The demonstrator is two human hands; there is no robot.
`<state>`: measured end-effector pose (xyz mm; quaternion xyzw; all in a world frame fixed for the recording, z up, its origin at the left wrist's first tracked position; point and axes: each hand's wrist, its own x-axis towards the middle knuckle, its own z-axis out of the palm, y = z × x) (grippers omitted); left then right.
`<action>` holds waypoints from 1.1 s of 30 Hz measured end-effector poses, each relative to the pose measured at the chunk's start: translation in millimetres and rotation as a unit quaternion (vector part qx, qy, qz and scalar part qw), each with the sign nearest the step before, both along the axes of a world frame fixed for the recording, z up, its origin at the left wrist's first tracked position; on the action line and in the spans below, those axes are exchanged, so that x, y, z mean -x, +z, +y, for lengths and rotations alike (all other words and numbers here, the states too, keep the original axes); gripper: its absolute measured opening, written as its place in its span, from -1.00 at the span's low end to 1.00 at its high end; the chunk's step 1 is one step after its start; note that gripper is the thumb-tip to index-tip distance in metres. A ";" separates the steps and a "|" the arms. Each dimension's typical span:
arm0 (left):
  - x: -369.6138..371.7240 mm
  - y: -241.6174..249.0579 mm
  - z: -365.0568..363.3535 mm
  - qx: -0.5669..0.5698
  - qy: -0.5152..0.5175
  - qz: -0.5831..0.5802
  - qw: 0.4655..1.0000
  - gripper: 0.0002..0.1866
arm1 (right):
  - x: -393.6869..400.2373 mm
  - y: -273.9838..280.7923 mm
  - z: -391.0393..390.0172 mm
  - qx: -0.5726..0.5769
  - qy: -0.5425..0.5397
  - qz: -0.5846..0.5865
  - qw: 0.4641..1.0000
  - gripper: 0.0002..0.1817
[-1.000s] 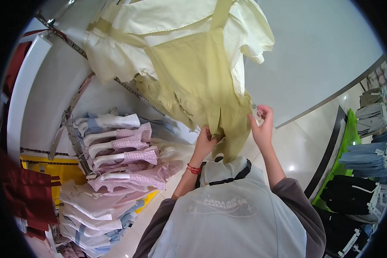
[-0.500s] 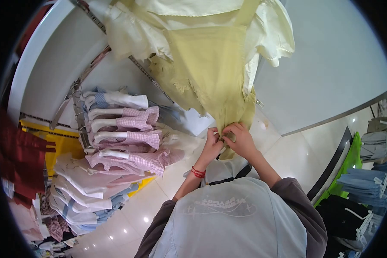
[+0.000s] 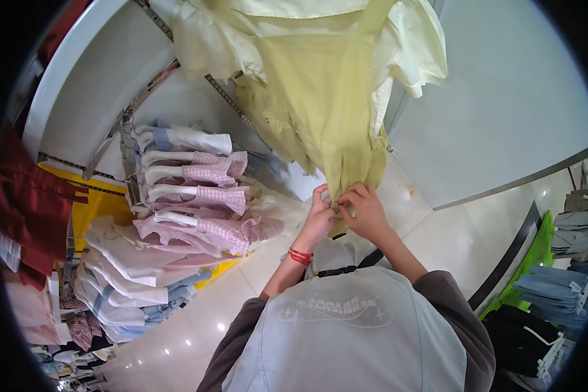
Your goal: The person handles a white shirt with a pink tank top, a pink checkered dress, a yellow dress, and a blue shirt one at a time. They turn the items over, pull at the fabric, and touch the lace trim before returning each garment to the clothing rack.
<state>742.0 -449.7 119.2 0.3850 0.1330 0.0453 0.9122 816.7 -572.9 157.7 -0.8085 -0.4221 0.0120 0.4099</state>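
A pale yellow bib garment with straps hangs in front of me over a cream blouse with puffed sleeves. Both my hands are at its gathered lower part, close together in front of my chest. My left hand, with red cords at the wrist, pinches the left side of the bunched cloth. Beside it, my right hand has thumb and fingers bent together on the same fabric. Whatever small detail lies between the fingertips is hidden.
Pink checked clothes on white hangers fill a rack at left, with white and blue garments below. Dark red clothing hangs at far left. A grey-white panel stands at right. Folded jeans are at lower right.
The view has shifted slightly, so the racks appear a little to the right. Both hands stay on the yellow cloth, and their fingertips have moved slightly over it.
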 end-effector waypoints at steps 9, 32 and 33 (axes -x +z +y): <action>-1.9 5.7 -20.0 -0.099 -0.014 0.004 0.995 -0.21 | 6.9 -4.3 -11.5 -0.036 -0.053 -0.031 0.997 -0.89; -16.4 -4.3 -23.6 -0.152 -0.060 -0.033 0.986 -0.38 | -3.4 -2.2 -39.4 0.059 0.011 0.082 0.995 -0.76; -17.8 -3.2 -20.4 -0.176 -0.060 -0.023 0.982 -0.41 | -5.6 -4.3 -41.7 0.075 -0.004 0.074 0.994 -0.78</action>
